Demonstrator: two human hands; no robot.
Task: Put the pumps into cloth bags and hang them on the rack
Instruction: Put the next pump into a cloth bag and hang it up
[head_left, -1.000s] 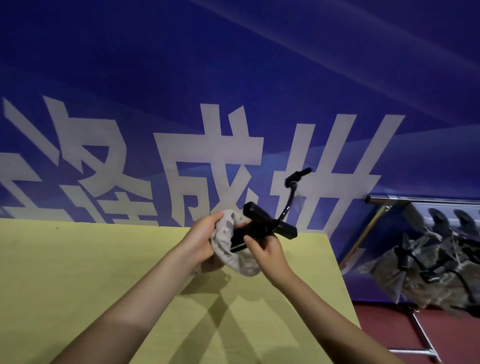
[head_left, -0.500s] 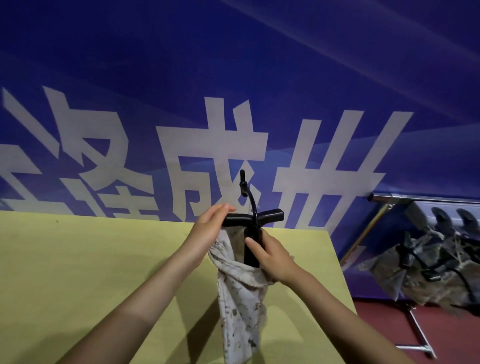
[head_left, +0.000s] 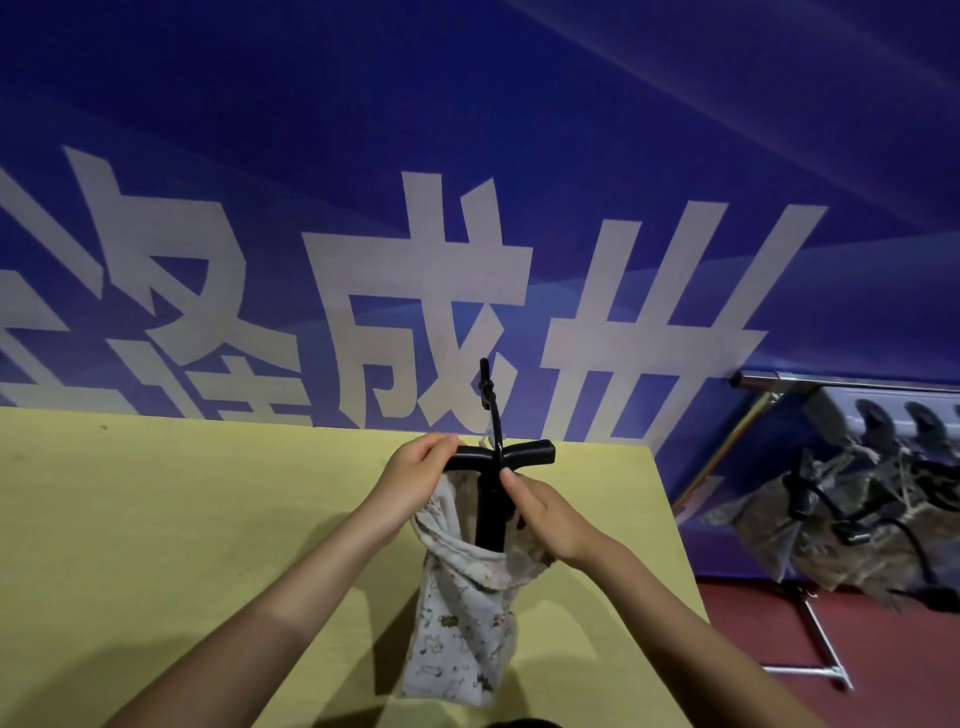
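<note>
You are holding an upright black pump (head_left: 491, 512) half inside a cloth bag (head_left: 462, 613) above the yellow surface (head_left: 156, 519), left hand (head_left: 415, 475) and right hand (head_left: 545, 514) each gripping the bag's rim.

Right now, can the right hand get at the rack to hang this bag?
Probably not from here. The right hand grips the cloth bag at the pump, over the table; the rack stands well off to the right.
</note>
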